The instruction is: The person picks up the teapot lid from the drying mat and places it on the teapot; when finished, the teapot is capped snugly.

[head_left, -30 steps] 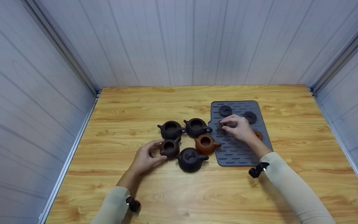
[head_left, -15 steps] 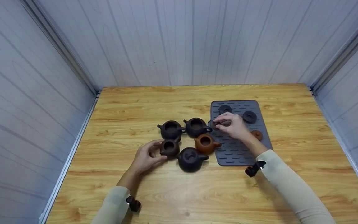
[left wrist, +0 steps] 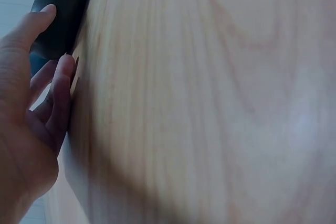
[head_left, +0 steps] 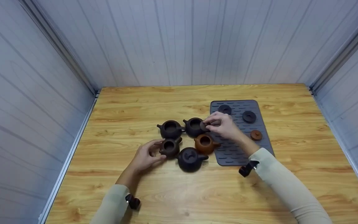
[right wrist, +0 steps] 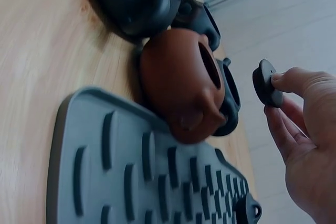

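Observation:
My right hand pinches a small dark brown teapot lid between thumb and fingers; the right wrist view shows this lid raised and tilted. It is over the handle side of a dark open teapot. On the left, my left hand holds a small dark brown open teapot from both sides, thumb in front. Touching the group are another dark open teapot behind it, a reddish-brown open teapot and a black teapot with its lid on.
A grey ridged mat lies right of the teapots. Two dark lids and a reddish-brown lid rest on it. White panelled walls enclose the wooden table at the back and sides.
My right hand has carried the dark brown lid leftward from above the mat to the teapots, uncovering the reddish-brown lid. The left hand and the teapots have stayed in place.

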{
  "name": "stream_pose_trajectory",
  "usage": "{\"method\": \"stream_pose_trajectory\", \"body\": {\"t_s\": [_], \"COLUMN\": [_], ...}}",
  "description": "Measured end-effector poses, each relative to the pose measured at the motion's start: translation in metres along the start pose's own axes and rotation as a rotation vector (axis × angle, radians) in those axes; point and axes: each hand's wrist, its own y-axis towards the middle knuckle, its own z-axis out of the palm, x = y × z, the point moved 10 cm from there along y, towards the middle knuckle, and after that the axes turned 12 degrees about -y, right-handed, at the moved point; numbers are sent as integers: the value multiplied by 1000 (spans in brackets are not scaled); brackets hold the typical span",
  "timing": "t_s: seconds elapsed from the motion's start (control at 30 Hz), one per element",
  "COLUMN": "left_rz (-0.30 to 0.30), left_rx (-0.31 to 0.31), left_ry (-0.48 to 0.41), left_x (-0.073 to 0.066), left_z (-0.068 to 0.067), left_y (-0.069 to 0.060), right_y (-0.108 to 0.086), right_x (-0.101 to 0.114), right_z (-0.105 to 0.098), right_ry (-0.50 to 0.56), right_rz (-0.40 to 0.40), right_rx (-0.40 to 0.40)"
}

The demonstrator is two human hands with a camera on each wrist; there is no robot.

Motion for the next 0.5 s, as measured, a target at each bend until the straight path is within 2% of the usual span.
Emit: {"method": "stream_pose_trajectory", "body": {"t_s": [0.03, 0.07, 0.13, 0.33, 0.5], "left_rz": [3, -11, -41, -104, -105], "left_rx": [0, 3, 12, 21, 9], "left_ry": [1, 10, 14, 5, -10], "left_x": [0, -6, -9, -5, -3], "left_z": [0, 0, 1, 2, -1], "left_y": [0, -1, -1, -1, -2], "right_y": [1, 2, 3, 7, 10], "right_x": [2, 5, 9, 23, 37], "right_z": [2, 5, 10, 26, 42], "right_ry": [1, 0, -4, -33, -11], "right_rz": [-2, -4, -10, -26, -57], "right_rx": [7, 14, 30, 65, 99]}}
